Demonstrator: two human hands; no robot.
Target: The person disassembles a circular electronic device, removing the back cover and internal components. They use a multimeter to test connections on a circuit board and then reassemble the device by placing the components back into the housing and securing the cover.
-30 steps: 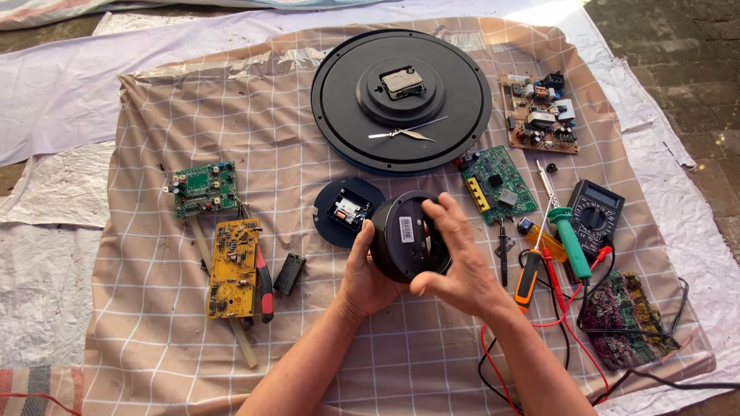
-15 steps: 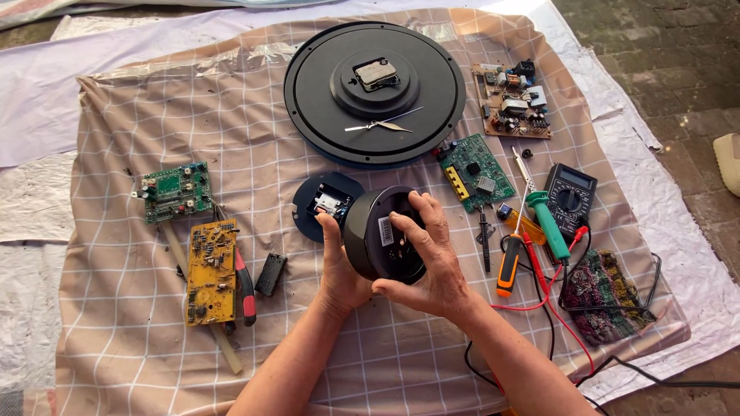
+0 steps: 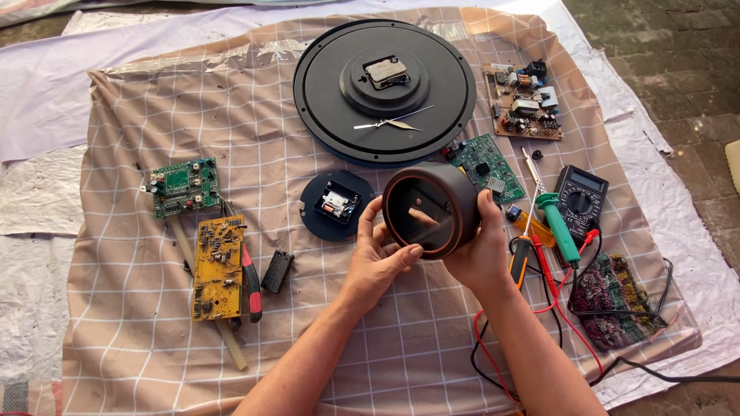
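Both hands hold a round black case (image 3: 432, 208) at the frame's centre. The left hand (image 3: 378, 258) grips its rim, and the right hand (image 3: 482, 250) wraps around its side. Something small, perhaps a fingertip, shows inside.

Round housing (image 3: 432, 208) at centre: matt dark plastic, smooth, coppery glossy rim, possibly metal. At 12 o'clock, big round disc (image 3: 384, 91): matt black plastic, thin shiny metal clock hands (image 3: 389, 122). Checked cloth (image 3: 154, 347): woven beige fabric, wrinkled, dusty. At 9 o'clock, yellow circuit board (image 3: 217, 266): glossy laminate.
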